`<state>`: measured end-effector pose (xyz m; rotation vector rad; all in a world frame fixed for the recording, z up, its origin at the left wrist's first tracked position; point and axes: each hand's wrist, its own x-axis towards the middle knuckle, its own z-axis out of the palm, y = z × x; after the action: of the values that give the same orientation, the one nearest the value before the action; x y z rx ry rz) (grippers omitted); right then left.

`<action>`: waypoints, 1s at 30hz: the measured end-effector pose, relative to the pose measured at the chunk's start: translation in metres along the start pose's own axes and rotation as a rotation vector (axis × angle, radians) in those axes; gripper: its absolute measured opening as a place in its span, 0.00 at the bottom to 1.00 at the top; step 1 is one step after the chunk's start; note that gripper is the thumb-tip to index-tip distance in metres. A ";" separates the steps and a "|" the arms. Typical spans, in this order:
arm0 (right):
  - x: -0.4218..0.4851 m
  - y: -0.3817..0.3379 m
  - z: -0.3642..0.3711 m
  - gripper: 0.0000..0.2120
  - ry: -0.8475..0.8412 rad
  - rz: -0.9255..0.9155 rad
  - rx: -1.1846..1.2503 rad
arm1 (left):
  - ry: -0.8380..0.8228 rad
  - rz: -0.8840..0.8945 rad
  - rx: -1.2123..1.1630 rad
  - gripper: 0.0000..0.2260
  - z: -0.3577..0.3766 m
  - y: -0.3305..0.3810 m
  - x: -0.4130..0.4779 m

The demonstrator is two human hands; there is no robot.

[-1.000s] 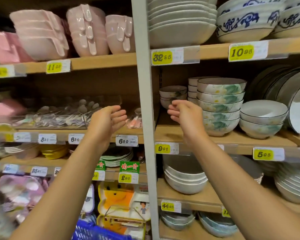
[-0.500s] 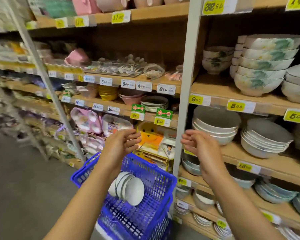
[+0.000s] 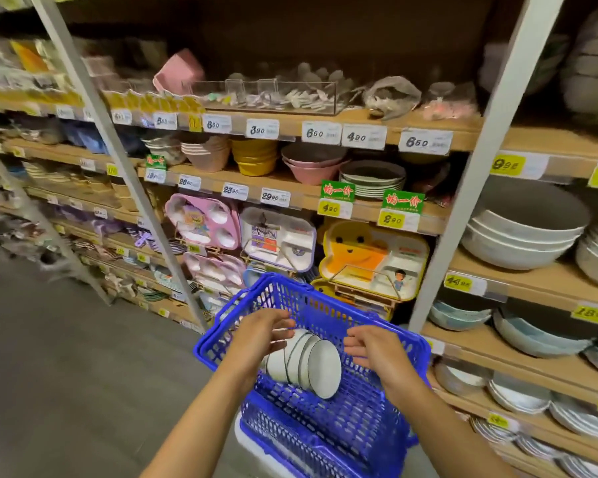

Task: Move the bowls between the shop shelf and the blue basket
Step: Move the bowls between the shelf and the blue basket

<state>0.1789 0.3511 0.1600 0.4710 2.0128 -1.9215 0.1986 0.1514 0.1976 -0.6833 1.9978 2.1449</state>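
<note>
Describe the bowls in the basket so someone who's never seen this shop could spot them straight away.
Find the blue basket low in the aisle, in front of the wooden shelves, between the person's left hand and right hand. Inside lies a nested stack of white bowls. They alone lie tipped sideways, off the shelves, each with a thin dark rim.

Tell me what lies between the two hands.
Head view: a stack of white bowls, tipped on its side in the blue basket, lies between the left hand and the right hand.
</note>
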 end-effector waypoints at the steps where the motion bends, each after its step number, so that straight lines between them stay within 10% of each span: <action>1: 0.008 0.007 0.008 0.12 0.022 0.044 -0.010 | -0.014 -0.018 0.037 0.09 -0.008 -0.005 0.013; 16: 0.129 0.136 0.058 0.11 0.204 0.589 -0.015 | -0.221 -0.217 0.518 0.05 0.013 -0.111 0.170; 30: 0.234 0.247 0.081 0.13 0.176 0.772 -0.094 | -0.233 -0.035 0.757 0.32 0.075 -0.218 0.238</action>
<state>0.0795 0.2846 -0.1684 1.2111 1.6379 -1.3317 0.0549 0.1994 -0.0971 -0.3167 2.3695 1.1990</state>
